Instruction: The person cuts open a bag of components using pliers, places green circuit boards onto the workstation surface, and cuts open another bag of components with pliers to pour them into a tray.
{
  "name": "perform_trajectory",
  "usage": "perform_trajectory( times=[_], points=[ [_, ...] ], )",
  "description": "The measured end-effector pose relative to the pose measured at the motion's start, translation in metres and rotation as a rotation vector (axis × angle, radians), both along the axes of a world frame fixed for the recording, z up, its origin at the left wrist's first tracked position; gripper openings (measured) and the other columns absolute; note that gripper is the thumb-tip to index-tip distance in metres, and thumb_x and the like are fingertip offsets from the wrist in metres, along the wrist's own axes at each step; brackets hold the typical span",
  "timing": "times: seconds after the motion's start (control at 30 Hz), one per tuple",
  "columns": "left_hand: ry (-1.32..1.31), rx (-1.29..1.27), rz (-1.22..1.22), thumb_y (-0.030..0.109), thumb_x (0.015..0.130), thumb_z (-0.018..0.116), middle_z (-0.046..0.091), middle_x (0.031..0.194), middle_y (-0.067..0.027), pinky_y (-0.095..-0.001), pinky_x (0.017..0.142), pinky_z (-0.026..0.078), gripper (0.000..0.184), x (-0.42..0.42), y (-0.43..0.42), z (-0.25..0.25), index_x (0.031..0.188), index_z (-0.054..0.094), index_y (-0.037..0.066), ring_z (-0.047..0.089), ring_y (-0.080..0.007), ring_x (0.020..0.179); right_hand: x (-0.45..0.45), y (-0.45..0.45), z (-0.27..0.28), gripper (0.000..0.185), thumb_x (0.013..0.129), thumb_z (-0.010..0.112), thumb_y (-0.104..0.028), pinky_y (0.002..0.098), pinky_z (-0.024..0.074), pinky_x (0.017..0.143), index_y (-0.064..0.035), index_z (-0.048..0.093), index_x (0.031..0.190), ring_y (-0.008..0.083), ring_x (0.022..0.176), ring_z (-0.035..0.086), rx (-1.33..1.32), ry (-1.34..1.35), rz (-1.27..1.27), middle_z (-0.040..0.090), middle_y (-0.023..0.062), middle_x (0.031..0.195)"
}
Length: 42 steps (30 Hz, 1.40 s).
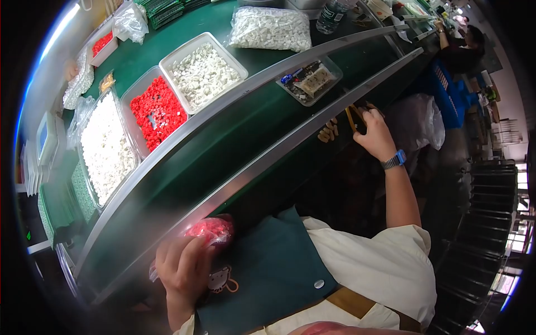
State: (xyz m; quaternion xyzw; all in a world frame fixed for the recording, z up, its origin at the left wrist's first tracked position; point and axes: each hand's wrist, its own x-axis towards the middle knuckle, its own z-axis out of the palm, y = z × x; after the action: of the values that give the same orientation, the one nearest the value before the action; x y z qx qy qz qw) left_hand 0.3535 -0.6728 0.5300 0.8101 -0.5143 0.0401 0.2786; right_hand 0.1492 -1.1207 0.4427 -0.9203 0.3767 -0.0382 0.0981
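My left hand grips a clear plastic bag of red parts at the near edge of the bench, in front of my apron. My right hand, with a watch at the wrist, is stretched out to the right. Its fingers are closed around a thin yellow-orange tool, which they partly hide. Several small tan pieces lie just left of that tool. Above them, between the two metal rails, stands a clear tray with a pale block and small dark and blue items.
Bins of red parts, white parts and more white parts stand at the left. A bag of white parts and a bottle are behind. A blue crate and a person are at the right.
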Motion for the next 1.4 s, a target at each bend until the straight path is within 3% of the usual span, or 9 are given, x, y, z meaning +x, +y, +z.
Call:
perform_trajectory(
  times=[0.2, 0.43, 0.57, 0.87, 1.0, 1.13, 1.27, 1.33, 1.4],
  points=[
    [-0.011, 0.001, -0.015, 0.002, 0.073, 0.078, 0.066, 0.085, -0.0101, -0.0395, 0.069, 0.049, 0.026, -0.004, -0.004, -0.003, 0.096, 0.066, 0.005, 0.062, -0.0295, 0.074, -0.003, 0.009, -0.008, 0.063, 0.075, 0.074, -0.014, 0.0419, 0.0483, 0.099, 0.0024, 0.054, 0.132, 0.0374, 0.117, 0.053, -0.061, -0.062, -0.023, 0.055, 0.0194, 0.122],
    [-0.013, -0.018, -0.011, 0.003, 0.073, 0.078, 0.066, 0.085, -0.0100, -0.0398, 0.069, 0.049, 0.025, -0.006, -0.005, -0.003, 0.095, 0.066, 0.006, 0.062, -0.0297, 0.075, -0.009, 0.010, 0.007, 0.023, 0.080, 0.070, -0.006, 0.0399, 0.0505, 0.086, 0.0001, 0.065, 0.102, 0.0329, 0.102, 0.058, -0.200, -0.228, 0.088, 0.059, 0.0134, 0.103],
    [-0.002, -0.024, -0.013, 0.003, 0.073, 0.078, 0.066, 0.085, -0.0098, -0.0400, 0.069, 0.049, 0.025, -0.006, -0.005, -0.004, 0.095, 0.067, 0.006, 0.062, -0.0297, 0.075, -0.010, 0.005, -0.009, 0.009, 0.083, 0.068, -0.002, 0.0392, 0.0503, 0.079, -0.0010, 0.063, 0.090, 0.0300, 0.091, 0.059, -0.095, -0.214, 0.044, 0.059, 0.0105, 0.091],
    [0.018, -0.026, -0.018, -0.003, 0.071, 0.076, 0.065, 0.084, -0.0107, -0.0381, 0.069, 0.049, 0.026, -0.006, -0.004, -0.004, 0.093, 0.066, 0.005, 0.062, -0.0289, 0.077, -0.003, -0.008, -0.016, 0.006, 0.087, 0.067, -0.007, 0.0396, 0.0521, 0.080, -0.0017, 0.064, 0.089, 0.0315, 0.095, 0.060, -0.197, -0.292, 0.062, 0.062, 0.0119, 0.091],
    [0.005, -0.022, -0.032, -0.003, 0.071, 0.075, 0.065, 0.084, -0.0110, -0.0380, 0.069, 0.049, 0.024, -0.006, -0.004, -0.005, 0.092, 0.065, 0.004, 0.062, -0.0292, 0.078, -0.003, -0.053, -0.015, 0.007, 0.087, 0.067, -0.007, 0.0397, 0.0521, 0.080, -0.0011, 0.064, 0.088, 0.0316, 0.093, 0.061, -0.278, -0.350, -0.095, 0.063, 0.0127, 0.091],
    [-0.026, -0.037, -0.034, 0.000, 0.072, 0.074, 0.066, 0.085, -0.0094, -0.0379, 0.070, 0.049, 0.022, -0.006, -0.002, -0.010, 0.092, 0.065, 0.005, 0.063, -0.0289, 0.077, -0.009, -0.108, -0.039, 0.005, 0.086, 0.066, -0.005, 0.0376, 0.0519, 0.075, -0.0016, 0.064, 0.089, 0.0311, 0.083, 0.062, -0.398, -0.280, -0.122, 0.063, 0.0130, 0.090],
    [-0.005, -0.050, -0.012, 0.001, 0.073, 0.074, 0.067, 0.086, -0.0086, -0.0379, 0.070, 0.049, 0.020, -0.005, -0.002, -0.009, 0.091, 0.064, 0.006, 0.064, -0.0289, 0.077, -0.006, -0.086, -0.026, 0.012, 0.089, 0.068, -0.011, 0.0402, 0.0531, 0.075, -0.0004, 0.063, 0.088, 0.0305, 0.082, 0.064, -0.250, -0.386, -0.149, 0.063, 0.0139, 0.087],
    [0.017, -0.049, -0.006, 0.001, 0.073, 0.074, 0.067, 0.087, -0.0086, -0.0379, 0.070, 0.049, 0.020, -0.006, -0.004, -0.009, 0.090, 0.064, 0.006, 0.064, -0.0291, 0.077, -0.007, -0.039, -0.002, 0.015, 0.089, 0.070, -0.013, 0.0409, 0.0526, 0.076, -0.0012, 0.066, 0.097, 0.0309, 0.081, 0.064, -0.160, -0.543, -0.190, 0.063, 0.0115, 0.084],
    [0.013, -0.037, -0.020, 0.002, 0.073, 0.074, 0.066, 0.086, -0.0088, -0.0380, 0.069, 0.048, 0.020, -0.005, -0.009, -0.008, 0.090, 0.064, 0.007, 0.063, -0.0292, 0.076, -0.005, 0.008, 0.015, 0.027, 0.088, 0.074, -0.022, 0.0425, 0.0530, 0.080, 0.0000, 0.066, 0.102, 0.0309, 0.087, 0.064, 0.067, -0.456, -0.170, 0.063, 0.0134, 0.093]
  ],
)
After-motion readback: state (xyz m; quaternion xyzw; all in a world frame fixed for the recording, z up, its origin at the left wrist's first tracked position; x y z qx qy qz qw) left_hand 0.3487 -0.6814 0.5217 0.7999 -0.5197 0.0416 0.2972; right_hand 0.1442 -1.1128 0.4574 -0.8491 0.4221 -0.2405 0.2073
